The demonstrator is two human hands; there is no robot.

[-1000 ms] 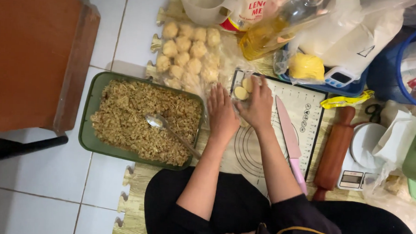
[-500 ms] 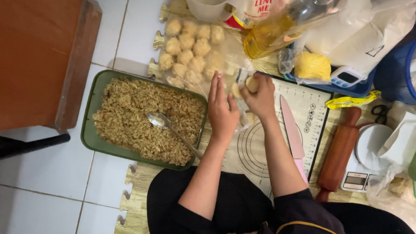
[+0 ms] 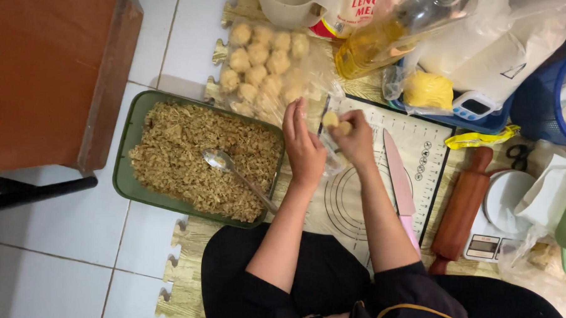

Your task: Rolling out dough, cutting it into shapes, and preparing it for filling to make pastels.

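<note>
A small pale dough ball (image 3: 332,120) sits above the upper left corner of the baking mat (image 3: 421,157), pinched in the fingers (image 3: 345,125) of the right hand (image 3: 354,137). The left hand (image 3: 303,147) stands just beside it, palm turned toward the ball, fingers straight and released, holding nothing.

Left of the hands, a green tray (image 3: 125,166) on the floor is filled nearly to the rim with brownish shredded filling (image 3: 183,155); a metal spoon (image 3: 235,173) lies in it, bowl up, handle reaching toward the tray's lower right corner. Beyond the tray, many shaped dough balls (image 3: 261,61) lie in rows on a clear plastic sheet (image 3: 311,78).

On the mat, right of the right forearm, lies a pink knife (image 3: 398,179). Further right, a wooden rolling pin (image 3: 462,209) lies beside a white bowl (image 3: 506,201) on a scale (image 3: 490,246). At the top, an oil bottle (image 3: 387,37) holds yellow liquid, and a clear bag (image 3: 426,90) holds yellow dough. A blue basket (image 3: 539,102) stands at the right edge.
</note>
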